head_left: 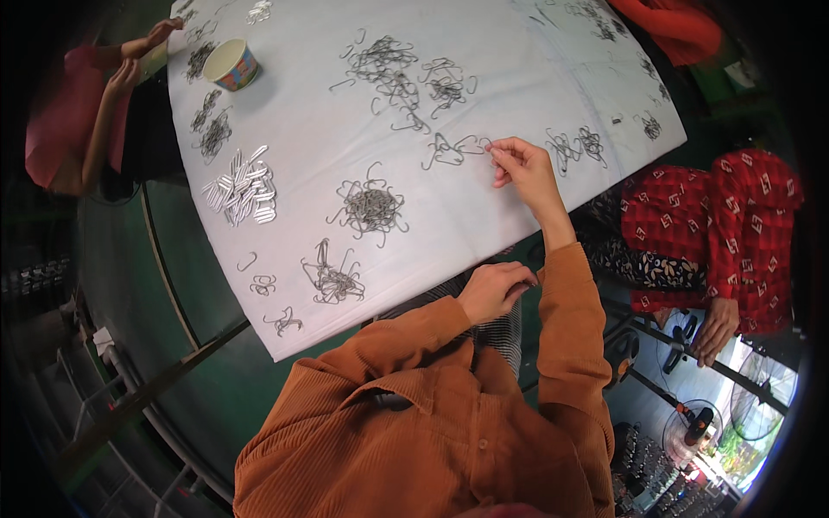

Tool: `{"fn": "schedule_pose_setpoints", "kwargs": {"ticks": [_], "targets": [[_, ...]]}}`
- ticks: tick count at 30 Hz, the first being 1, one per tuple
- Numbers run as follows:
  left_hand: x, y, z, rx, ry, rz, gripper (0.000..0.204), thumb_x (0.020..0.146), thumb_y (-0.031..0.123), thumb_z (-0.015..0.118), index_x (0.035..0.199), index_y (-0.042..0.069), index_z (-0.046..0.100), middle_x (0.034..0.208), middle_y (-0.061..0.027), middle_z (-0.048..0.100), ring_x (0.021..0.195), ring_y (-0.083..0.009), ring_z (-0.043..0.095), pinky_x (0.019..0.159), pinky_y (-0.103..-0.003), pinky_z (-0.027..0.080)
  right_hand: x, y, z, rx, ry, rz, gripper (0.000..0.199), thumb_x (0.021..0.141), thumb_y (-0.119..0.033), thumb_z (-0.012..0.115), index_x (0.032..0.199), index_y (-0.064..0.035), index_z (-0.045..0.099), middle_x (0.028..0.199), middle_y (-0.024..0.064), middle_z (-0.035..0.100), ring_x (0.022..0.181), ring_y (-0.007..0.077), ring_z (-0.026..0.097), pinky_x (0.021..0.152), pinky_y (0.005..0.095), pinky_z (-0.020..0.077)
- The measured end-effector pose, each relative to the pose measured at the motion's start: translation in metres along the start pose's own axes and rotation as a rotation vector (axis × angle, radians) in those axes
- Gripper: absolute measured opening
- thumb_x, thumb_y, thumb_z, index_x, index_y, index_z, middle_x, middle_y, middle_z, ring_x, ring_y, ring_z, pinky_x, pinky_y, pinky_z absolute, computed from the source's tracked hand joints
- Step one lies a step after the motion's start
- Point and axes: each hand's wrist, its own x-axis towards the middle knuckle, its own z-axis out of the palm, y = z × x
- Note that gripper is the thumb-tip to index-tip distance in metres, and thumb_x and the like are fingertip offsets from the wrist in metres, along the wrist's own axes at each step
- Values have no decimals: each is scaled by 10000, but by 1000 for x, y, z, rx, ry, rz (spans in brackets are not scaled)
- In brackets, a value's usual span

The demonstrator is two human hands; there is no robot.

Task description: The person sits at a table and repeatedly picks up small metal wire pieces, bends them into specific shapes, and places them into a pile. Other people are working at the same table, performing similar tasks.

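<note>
My right hand (pixel 524 173) reaches out over the white-covered table. Its thumb and fingers pinch a thin metal wire hook (pixel 486 145), beside a small loose cluster of wire hooks (pixel 447 151). Lower down, my left hand (pixel 496 292) is held in front of my body at the table's near edge. Its fingers are curled together, and whatever may be inside is hidden. A dense pile of grey hooks (pixel 373 207) lies left of my right hand. Nearer to me is a tangled pile (pixel 335 278). To the right of the right hand are two small heaps of hooks (pixel 579 148).
Flat, shiny metal strips (pixel 242 190) are piled at the table's left side, with a paper tub (pixel 231 66) farther back. Larger hook piles (pixel 384 65) lie ahead. Co-workers sit around: a pink sleeve (pixel 82 104), a red sleeve (pixel 673 30) and a patterned red shirt (pixel 751 233).
</note>
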Motion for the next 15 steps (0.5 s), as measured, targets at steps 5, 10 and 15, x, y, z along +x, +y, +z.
{"fn": "schedule_pose_setpoints", "kwargs": {"ticks": [5, 10, 15], "targets": [[3, 18, 2, -142, 17, -100, 175, 819, -18, 638, 984, 39, 625, 888, -99, 637, 714, -268, 639, 629, -338, 513, -27, -3, -23, 200, 23, 19, 138, 908, -125, 651, 943, 7, 666, 808, 49, 663, 667, 95, 623, 603, 240, 555], [6, 34, 7, -152, 23, -122, 180, 829, -27, 635, 998, 34, 649, 911, -94, 655, 715, -201, 644, 634, -291, 515, -78, -8, -51, 331, 43, -36, 133, 896, -135, 669, 936, -9, 667, 852, 60, 683, 703, 96, 628, 619, 226, 525], [9, 55, 12, -218, 30, -238, 202, 838, -23, 629, 1033, 25, 655, 939, -100, 688, 838, -165, 673, 699, -285, 544, -154, 20, -80, 412, 98, -78, 115, 898, -130, 662, 958, -31, 664, 977, 90, 665, 873, 124, 621, 670, 214, 502]]}}
